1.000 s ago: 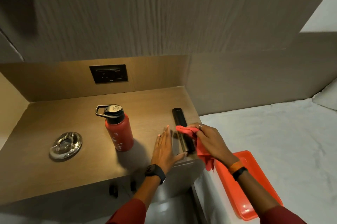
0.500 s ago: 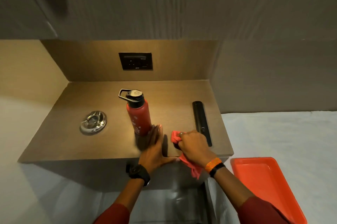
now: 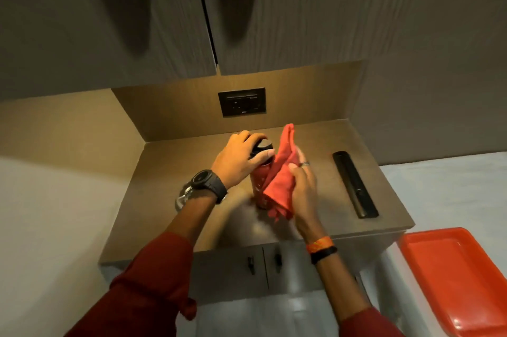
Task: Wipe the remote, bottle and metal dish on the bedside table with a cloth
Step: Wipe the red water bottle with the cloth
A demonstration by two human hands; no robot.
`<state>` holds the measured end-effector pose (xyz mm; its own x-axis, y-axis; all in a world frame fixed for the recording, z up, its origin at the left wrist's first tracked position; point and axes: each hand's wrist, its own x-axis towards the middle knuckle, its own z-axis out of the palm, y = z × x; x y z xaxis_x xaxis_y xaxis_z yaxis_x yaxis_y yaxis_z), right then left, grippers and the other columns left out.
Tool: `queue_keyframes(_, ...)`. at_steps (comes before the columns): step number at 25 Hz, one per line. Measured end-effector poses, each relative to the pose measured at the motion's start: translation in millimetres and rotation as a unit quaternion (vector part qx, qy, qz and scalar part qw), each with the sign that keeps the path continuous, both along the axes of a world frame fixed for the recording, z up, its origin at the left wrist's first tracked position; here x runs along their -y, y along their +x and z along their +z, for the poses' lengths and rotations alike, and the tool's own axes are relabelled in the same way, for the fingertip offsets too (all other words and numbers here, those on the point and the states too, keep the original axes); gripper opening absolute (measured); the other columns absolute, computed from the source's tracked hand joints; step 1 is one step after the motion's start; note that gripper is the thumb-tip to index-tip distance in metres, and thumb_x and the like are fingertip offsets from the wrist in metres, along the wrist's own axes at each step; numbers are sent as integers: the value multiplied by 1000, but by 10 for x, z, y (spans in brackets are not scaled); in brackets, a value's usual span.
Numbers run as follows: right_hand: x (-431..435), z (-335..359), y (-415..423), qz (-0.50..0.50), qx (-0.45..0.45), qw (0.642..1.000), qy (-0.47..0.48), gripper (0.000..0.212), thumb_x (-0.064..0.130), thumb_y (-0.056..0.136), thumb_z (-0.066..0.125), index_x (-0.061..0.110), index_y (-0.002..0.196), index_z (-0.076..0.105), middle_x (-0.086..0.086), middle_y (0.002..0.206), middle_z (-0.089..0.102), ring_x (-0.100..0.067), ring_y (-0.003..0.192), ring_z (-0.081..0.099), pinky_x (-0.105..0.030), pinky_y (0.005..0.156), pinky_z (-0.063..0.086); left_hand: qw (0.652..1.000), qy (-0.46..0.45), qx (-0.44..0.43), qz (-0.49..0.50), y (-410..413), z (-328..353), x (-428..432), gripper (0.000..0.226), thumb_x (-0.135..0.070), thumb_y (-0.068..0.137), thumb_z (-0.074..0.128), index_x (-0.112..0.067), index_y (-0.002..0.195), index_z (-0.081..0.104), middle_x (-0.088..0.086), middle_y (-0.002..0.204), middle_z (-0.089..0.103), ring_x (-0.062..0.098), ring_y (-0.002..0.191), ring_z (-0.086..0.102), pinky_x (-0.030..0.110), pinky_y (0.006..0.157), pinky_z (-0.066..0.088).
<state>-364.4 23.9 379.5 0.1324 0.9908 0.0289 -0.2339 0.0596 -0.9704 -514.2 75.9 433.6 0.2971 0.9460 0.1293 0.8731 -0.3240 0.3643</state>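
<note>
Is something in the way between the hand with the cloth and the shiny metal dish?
Yes. The red bottle and the left hand with its wrist stand between the right hand, holding the cloth, and the metal dish, which peeks out behind the wrist.

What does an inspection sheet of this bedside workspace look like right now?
Surface: brown bedside table, bare apart from the job's things.
Job's things: red bottle upright; black remote flat near the right edge; metal dish mostly hidden behind the left wrist; red cloth against the bottle.
Clutter: nothing seen.
Hands: left hand grips the bottle's cap; right hand presses the cloth to the bottle.
Cables: nothing seen.
Surroundings: wall socket panel; orange tray on the bed; cupboard doors above.
</note>
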Motion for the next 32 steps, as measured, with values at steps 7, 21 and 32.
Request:
queue_keyframes(7,-309,-724,-351,98,431,894,-80,37,15,104,34,1,134,51,-21,141,55,-38,132,49,-45,116,32,995,-60,44,-66,-1093,-210,138,66,-66,78,59,-25,129,50,-9,123,49,21,111,44,47,95,47)
queue_keyframes(21,-345,-704,-365,-88,201,971,-98,33,18,106,35,13,93,64,-8,90,65,-26,84,61,-34,74,45,999,15,5,43,-562,-161,142,44,-55,96,52,-28,131,46,9,110,66,29,95,65,38,75,53)
queue_keyframes(32,136,-1214,-289,-114,528,836,91,75,56,95,48,21,155,19,-9,162,31,-27,151,25,-57,124,21,964,-137,-89,212,-150,-144,-146,56,-50,104,33,-7,113,67,19,111,69,36,103,65,43,86,52)
